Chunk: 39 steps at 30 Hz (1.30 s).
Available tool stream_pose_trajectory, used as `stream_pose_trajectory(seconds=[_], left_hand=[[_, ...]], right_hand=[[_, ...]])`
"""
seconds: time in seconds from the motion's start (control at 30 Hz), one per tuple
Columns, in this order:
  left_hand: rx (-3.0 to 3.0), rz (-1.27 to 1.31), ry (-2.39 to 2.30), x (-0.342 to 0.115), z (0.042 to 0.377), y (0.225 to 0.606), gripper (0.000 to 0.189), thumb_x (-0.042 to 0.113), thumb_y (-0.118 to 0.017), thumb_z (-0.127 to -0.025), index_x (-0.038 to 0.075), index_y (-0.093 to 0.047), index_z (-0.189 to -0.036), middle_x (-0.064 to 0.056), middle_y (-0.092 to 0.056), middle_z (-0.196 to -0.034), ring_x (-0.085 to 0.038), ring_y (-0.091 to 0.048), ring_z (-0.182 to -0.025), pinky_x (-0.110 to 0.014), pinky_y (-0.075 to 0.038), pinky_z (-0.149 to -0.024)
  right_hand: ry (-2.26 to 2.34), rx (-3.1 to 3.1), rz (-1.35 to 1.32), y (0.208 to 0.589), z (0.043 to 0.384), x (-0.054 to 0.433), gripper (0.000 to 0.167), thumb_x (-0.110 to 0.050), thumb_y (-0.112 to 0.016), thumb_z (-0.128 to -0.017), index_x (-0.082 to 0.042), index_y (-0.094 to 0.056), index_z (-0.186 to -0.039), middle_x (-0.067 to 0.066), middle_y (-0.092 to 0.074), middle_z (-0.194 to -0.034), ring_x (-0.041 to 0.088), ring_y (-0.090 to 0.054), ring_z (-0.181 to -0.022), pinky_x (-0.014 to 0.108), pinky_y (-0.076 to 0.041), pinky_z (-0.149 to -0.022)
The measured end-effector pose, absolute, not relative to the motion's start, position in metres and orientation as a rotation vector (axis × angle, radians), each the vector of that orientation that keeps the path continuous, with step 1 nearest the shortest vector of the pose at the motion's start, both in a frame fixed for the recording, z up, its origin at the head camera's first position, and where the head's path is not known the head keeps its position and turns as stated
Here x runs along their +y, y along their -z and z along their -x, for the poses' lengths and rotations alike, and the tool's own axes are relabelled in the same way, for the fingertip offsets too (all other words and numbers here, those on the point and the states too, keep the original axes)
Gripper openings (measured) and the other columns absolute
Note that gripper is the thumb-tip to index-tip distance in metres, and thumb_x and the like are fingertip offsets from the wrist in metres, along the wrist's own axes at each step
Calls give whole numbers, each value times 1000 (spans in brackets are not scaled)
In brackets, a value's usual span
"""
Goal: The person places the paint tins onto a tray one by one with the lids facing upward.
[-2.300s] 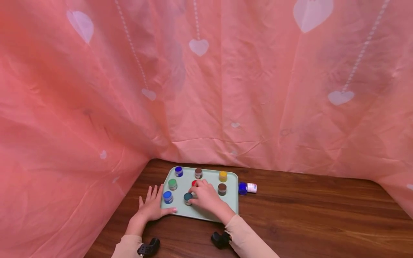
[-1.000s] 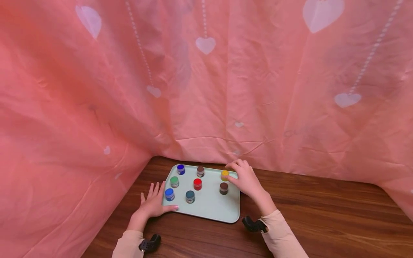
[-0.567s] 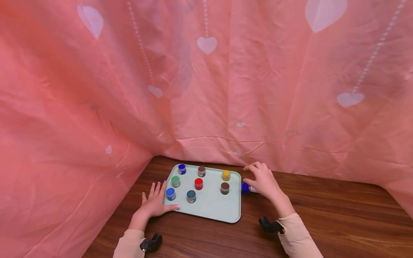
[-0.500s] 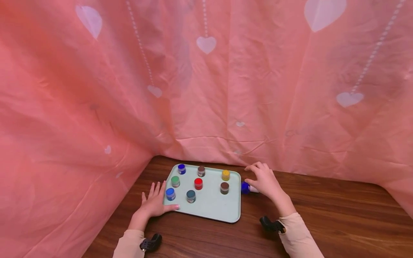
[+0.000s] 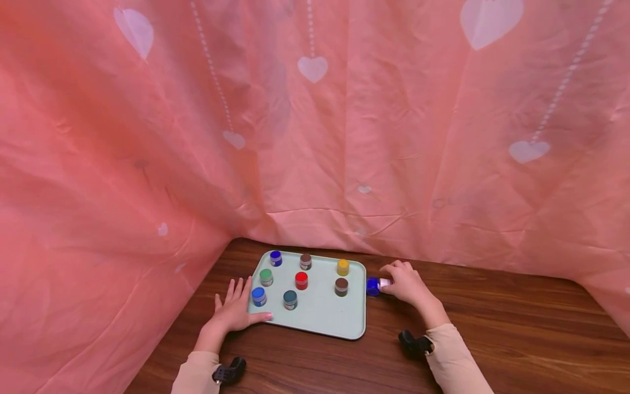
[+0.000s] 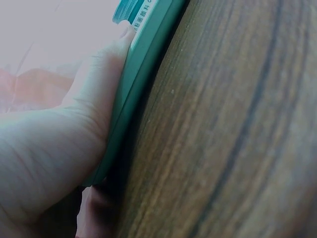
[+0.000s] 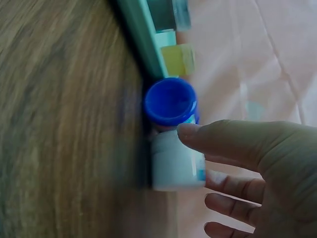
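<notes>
My left hand (image 5: 235, 313) lies spread at the left end of a pale green tray (image 5: 327, 323). Its thumb rests along the tray's near rim, and in the left wrist view it overlaps the rim (image 6: 133, 69) beside a blue-topped jar (image 6: 128, 9). My right hand (image 5: 407, 283) is over a small white jar (image 7: 177, 161) just off the tray's right side. Its thumb tip is right at the jar's edge, with the other fingers apart on the far side. A dark blue jar (image 7: 171, 101) sits against the white one, between it and the tray.
Several small paint jars stand on the tray, among them a red jar (image 5: 301, 280), a yellow jar (image 5: 343, 267), a brown jar (image 5: 341, 287) and a teal jar (image 5: 290, 300). A pink curtain (image 5: 315, 164) hangs behind and left of the wooden table (image 5: 492, 328).
My right hand left the teal jar, passed by the yellow jar and moved right, then came down at the white jar. My left hand stayed at the tray's left end.
</notes>
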<state>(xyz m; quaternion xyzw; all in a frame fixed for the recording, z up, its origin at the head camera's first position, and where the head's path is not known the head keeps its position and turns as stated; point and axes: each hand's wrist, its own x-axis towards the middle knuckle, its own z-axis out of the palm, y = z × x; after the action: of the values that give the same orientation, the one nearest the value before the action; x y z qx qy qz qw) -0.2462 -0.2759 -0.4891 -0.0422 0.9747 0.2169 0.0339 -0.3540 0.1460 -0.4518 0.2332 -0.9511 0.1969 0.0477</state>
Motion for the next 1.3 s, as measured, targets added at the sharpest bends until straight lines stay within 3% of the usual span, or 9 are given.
stream_pose_trajectory(seconds=[0.33, 0.9, 1.3], left_hand=[[2991, 140, -652, -275, 246, 488, 126, 76, -68, -69, 7, -10, -157, -27, -11, -161, -46, 3, -150, -78, 1, -107], [2988, 144, -662, -278, 248, 494, 127, 77, -67, -67, 7, -11, -157, -27, -11, -161, -46, 4, -150, -78, 2, -107], [2992, 138, -665, -276, 247, 490, 127, 76, -69, -68, 6, -11, -157, -28, -12, -161, -47, 2, -150, -78, 2, -107]], right_hand=[[-557, -2917, -729, 466, 360, 150, 34, -20, -80, -74, -7, -71, -105, 17, -64, -106, 36, -53, -100, 52, -44, -79], [-579, -2911, -719, 467, 358, 149, 27, -19, -81, -75, -9, -70, -98, 12, -64, -102, 31, -52, -97, 50, -43, -79], [-566, -2862, -739, 460, 358, 151, 25, -17, -80, -73, -9, -69, -95, 13, -64, -100, 34, -54, -98, 52, -44, -77]])
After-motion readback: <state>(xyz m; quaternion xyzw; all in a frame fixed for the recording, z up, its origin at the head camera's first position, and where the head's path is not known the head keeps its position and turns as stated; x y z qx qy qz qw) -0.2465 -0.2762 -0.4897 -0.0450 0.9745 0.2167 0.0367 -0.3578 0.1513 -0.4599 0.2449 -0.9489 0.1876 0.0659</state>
